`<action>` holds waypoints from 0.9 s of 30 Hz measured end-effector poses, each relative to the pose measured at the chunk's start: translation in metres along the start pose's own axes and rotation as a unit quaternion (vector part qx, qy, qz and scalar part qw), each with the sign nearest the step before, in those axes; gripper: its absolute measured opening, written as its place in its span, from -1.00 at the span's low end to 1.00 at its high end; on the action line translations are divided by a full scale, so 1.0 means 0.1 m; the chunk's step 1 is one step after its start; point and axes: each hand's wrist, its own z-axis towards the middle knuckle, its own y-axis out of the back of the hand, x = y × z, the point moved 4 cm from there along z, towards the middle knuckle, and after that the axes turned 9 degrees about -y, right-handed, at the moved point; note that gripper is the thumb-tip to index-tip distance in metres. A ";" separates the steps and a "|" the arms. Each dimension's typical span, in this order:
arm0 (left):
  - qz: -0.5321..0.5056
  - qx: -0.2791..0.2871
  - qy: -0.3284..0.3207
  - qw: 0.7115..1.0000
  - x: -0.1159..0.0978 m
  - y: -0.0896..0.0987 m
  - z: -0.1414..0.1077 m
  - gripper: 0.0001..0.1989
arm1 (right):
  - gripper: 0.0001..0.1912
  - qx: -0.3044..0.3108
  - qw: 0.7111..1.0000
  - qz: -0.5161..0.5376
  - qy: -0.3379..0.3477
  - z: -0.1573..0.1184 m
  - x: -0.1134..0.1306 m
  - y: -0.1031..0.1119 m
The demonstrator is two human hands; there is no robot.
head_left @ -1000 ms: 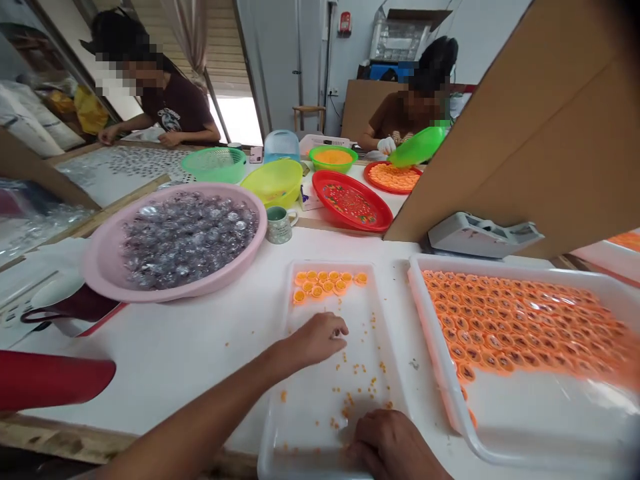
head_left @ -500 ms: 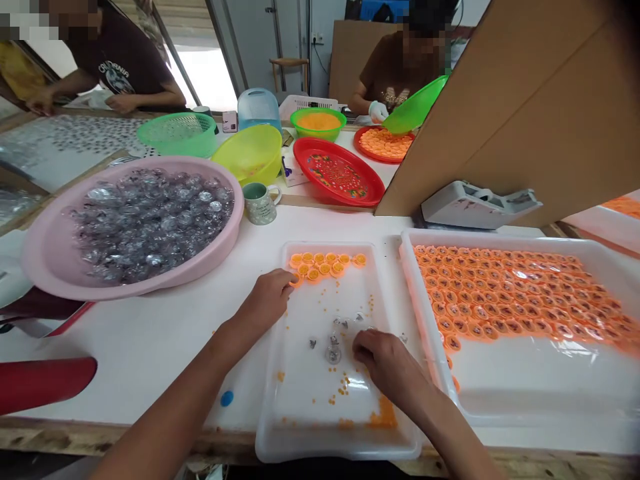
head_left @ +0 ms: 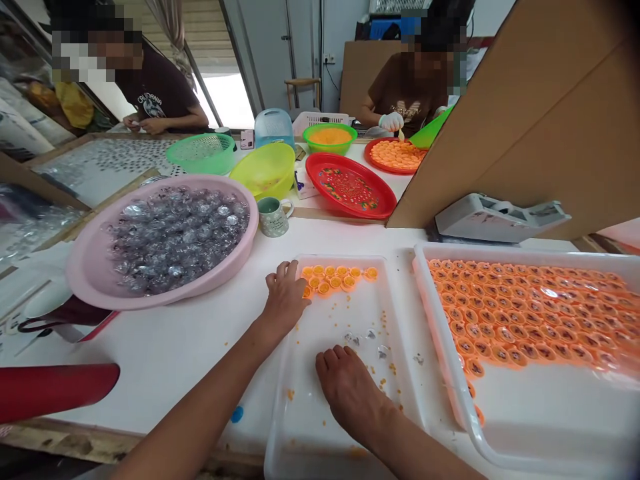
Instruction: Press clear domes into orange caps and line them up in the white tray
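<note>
My left hand [head_left: 286, 297] is at the left rim of a narrow white tray [head_left: 280, 400], fingers stretched and apart. Its thumb side is beside the leftmost of several small orange round cups [head_left: 335, 283] with yellow centres, set in rows at the tray's far end. Lower down, over the middle of the tray, my right hand [head_left: 350, 390] is palm down with its fingers curled. Whatever lies under those fingers is hidden. Small clear-and-dark pieces [head_left: 370, 333] lie just beyond it, and tiny orange bits [head_left: 393, 368] are scattered on the tray floor.
On the right, a larger white tray [head_left: 445, 393] holds rows of orange cups. A pink basin [head_left: 83, 273] of clear-wrapped pieces stands left, near a mug [head_left: 273, 219]. A cardboard panel [head_left: 520, 127] rises at right. Two people work across the table.
The view has shifted. My left hand has gone from a pinch at the leftmost cup to spread fingers at the rim. My right hand has moved left, covering the clear round piece's place.
</note>
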 end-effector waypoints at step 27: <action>-0.656 0.156 0.203 0.710 -1.11 -0.09 -0.67 -0.60 | -0.76 -0.068 0.763 0.609 -0.205 -0.63 -0.82 0.45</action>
